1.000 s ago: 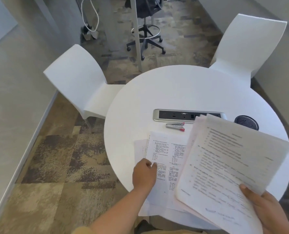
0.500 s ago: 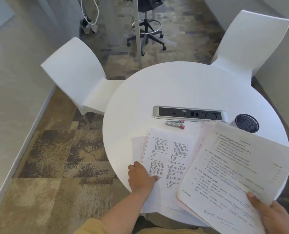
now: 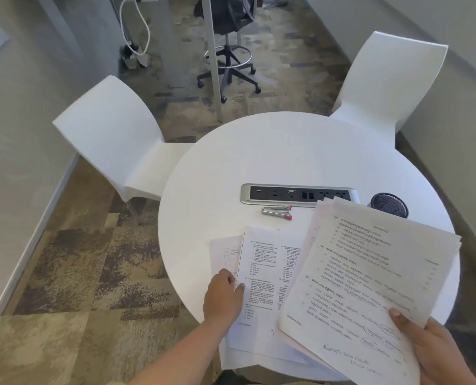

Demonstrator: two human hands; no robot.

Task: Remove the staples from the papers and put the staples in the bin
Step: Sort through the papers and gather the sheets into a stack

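Right hand (image 3: 437,348) grasps a limp, light sheaf (image 3: 370,276) by its near corner — left hand (image 3: 222,294) pins papers (image 3: 261,273) at the worktop's (image 3: 273,151) near edge.

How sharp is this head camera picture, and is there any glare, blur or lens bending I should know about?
Head view: soft throughout, so the print on the held papers cannot be read; wide-angle bending curves the wall edges and stretches the left chair; even lighting, with the white table bright but showing no hard glare; faint shadow under the stapler.
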